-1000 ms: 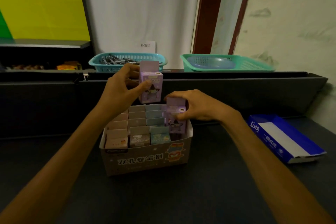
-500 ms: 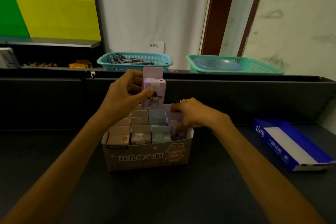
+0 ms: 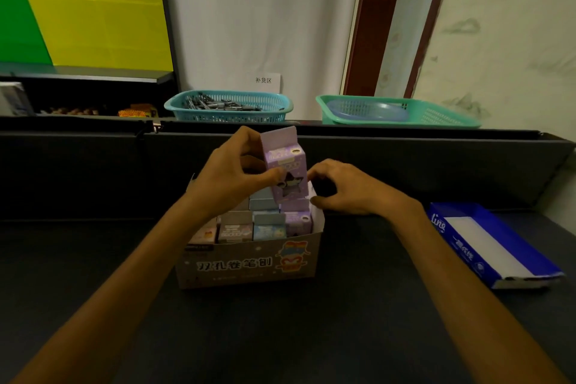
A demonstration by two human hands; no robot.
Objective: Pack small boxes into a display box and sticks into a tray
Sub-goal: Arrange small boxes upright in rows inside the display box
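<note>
L hand (image 3: 232, 178) pinches purple box (image 3: 285, 170) upright above display box (image 3: 249, 265), judged staged for the far-right slot; R hand (image 3: 346, 188), fingers curled and holding nothing, hovers at that corner, prob. to guide it in. Display box holds rows of small boxes, nearly full. Far L basket (image 3: 229, 107) holds sticks; blue tray (image 3: 486, 243), near R, shows none.

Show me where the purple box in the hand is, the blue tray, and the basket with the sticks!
purple box (image 3: 285, 170): head view, its front face.
blue tray (image 3: 486, 243): head view, its white inside floor.
basket with sticks (image 3: 230, 115): head view, its front wall.
</note>
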